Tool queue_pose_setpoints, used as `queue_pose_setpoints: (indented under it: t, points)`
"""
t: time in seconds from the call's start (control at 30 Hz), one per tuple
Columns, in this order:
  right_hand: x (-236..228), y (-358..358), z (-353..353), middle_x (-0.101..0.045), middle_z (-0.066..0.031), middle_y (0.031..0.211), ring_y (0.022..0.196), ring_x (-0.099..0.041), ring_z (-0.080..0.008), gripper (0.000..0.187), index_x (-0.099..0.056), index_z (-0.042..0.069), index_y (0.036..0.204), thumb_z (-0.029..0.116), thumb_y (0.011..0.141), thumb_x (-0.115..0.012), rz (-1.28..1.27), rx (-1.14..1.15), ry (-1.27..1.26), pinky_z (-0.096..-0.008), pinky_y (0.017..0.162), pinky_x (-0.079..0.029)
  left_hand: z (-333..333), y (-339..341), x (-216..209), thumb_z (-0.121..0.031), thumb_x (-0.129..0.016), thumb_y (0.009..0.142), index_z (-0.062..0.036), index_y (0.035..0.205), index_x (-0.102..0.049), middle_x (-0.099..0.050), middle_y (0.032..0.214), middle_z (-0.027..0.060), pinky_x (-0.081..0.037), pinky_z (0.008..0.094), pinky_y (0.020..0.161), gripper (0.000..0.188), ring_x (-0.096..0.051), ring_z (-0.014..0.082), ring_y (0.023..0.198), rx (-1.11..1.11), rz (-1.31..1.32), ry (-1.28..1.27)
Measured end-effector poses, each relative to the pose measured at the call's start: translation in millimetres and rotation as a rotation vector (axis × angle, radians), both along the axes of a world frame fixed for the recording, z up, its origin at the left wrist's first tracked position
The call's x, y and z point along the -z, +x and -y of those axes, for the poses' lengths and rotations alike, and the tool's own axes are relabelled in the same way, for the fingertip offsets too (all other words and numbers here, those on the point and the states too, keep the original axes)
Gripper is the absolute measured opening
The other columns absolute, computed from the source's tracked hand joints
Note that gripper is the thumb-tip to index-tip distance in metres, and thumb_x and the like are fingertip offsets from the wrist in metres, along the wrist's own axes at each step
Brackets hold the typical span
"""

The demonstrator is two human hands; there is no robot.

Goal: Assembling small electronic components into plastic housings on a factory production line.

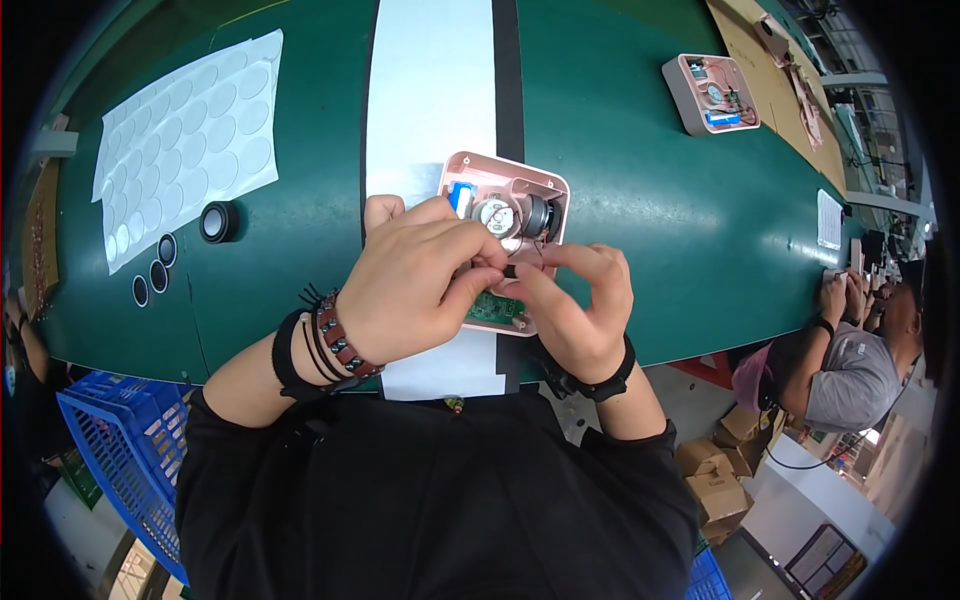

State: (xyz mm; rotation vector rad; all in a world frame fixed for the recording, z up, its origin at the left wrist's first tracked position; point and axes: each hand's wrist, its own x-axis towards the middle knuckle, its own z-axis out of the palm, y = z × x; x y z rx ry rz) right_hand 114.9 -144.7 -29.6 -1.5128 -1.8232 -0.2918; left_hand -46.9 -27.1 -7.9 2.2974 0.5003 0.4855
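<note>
By the left hand a black piece is being pinched beside the right hand, grip unclear, above a pink housing containing a green board at six o'clock.

The open pink rectangular plastic casing straddles the 3 o'clock edge of the long white strip. From it: rectangular white circle-marked sheet, 10 o'clock; short black cylinder, 9 o'clock; second pink casing, 2 o'clock.
</note>
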Motion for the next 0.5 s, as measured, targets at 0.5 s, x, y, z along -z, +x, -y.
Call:
queue_pose_setpoints:
  t: [0.5]
  points:
    - [-12,-1,-6,-0.058,-0.0011,0.098,0.085,-0.055,-0.0168,0.024,-0.062,0.012,0.083,0.018,0.066,-0.079,-0.103,0.030,-0.159,-0.0336,0.076,-0.033,5,1,2,-0.012,-0.068,0.079,-0.0167,0.079,-0.059,-0.059,0.075,-0.0101,-0.023,0.0367,0.073,0.010,-0.053,0.0102,0.079,-0.047,0.042,0.339]
